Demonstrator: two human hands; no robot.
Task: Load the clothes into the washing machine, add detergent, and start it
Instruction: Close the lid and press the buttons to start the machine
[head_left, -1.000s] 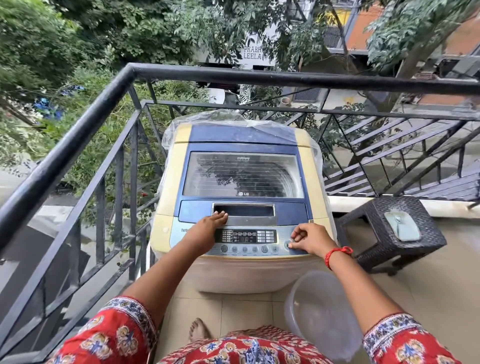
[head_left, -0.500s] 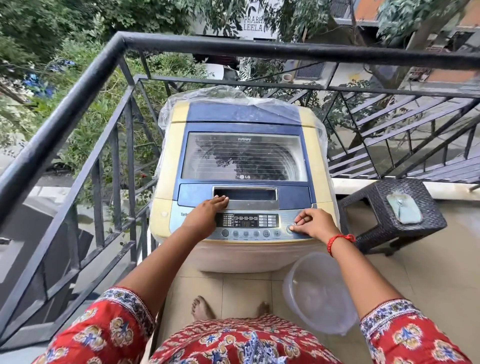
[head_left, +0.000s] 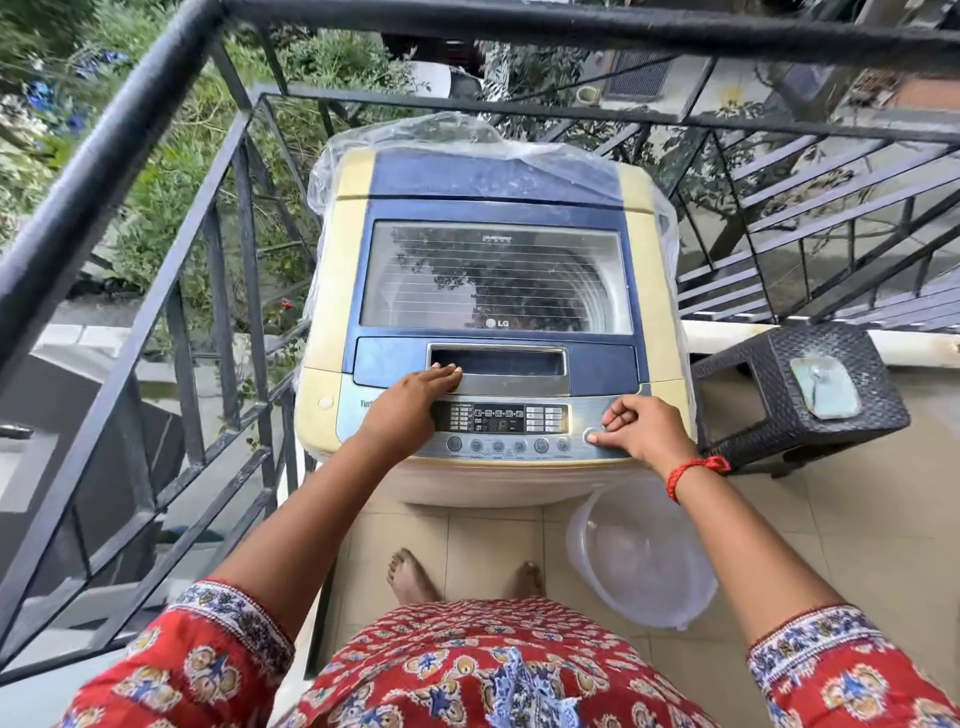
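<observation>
A cream and blue top-loading washing machine (head_left: 332, 291) stands before me on the balcony, its glass lid (head_left: 493, 280) closed. My left hand (head_left: 410, 400) lies flat on the front of the machine, fingertips at the lid's handle recess (head_left: 496, 361). My right hand (head_left: 641, 428) has its fingers curled and its thumb tip pressed on a round button (head_left: 589, 437) at the right end of the control panel (head_left: 498, 420). The panel's display shows lit symbols. No clothes or detergent are visible.
A black metal railing (head_left: 104, 171) runs along the left and behind the machine. A clear plastic tub (head_left: 644, 556) sits on the tiled floor at the right. A dark woven stool (head_left: 826, 395) with a small pale object on it stands right of the machine.
The camera has tilted down and moved closer. Both hands stay at the same places on the machine's front; my right thumb remains at the rightmost button.
</observation>
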